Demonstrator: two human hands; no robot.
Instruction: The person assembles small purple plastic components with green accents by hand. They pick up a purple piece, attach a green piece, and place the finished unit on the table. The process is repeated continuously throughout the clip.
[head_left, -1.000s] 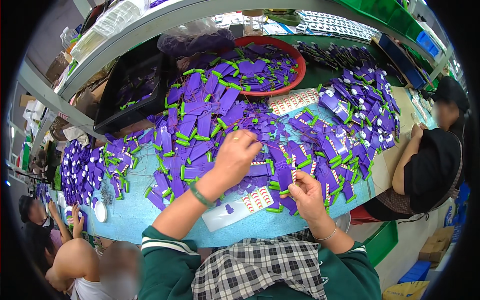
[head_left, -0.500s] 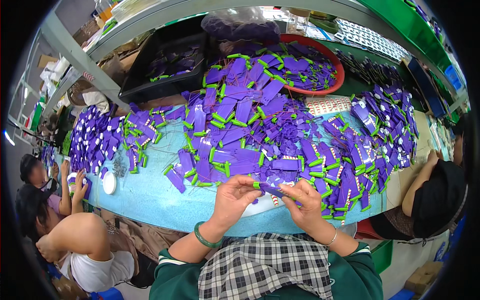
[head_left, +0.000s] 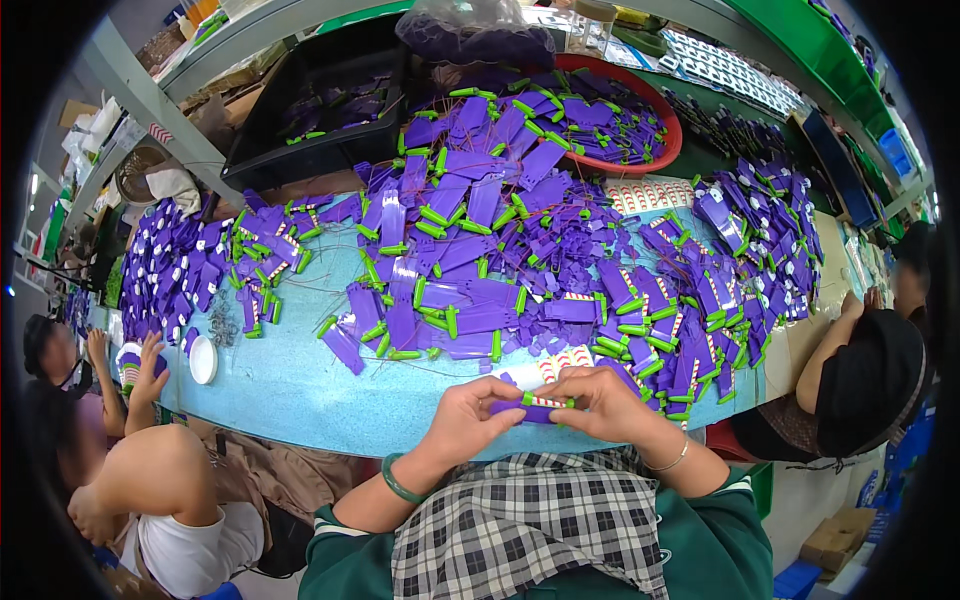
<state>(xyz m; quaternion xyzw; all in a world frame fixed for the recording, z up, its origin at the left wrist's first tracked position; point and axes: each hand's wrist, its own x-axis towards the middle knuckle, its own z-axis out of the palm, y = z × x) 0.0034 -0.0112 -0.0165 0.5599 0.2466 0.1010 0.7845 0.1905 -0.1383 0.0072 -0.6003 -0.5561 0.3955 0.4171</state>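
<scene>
Pale blue tabletop curves across the middle of the frame, heaped with glossy purple-and-green plastic pieces; a round red plastic basin sits at upper centre-right, a black rectangular tray at upper left. At lower centre, just above the checked cloth, is one flat purple piece with green ends and a red-and-white striped edge. The left hand pinches its left end, thumb against fingers; the right hand pinches the other end, nearly closed. It looks light, fairly stiff and smooth, perhaps slippery; best gripped by the ends, off the stripes.
</scene>
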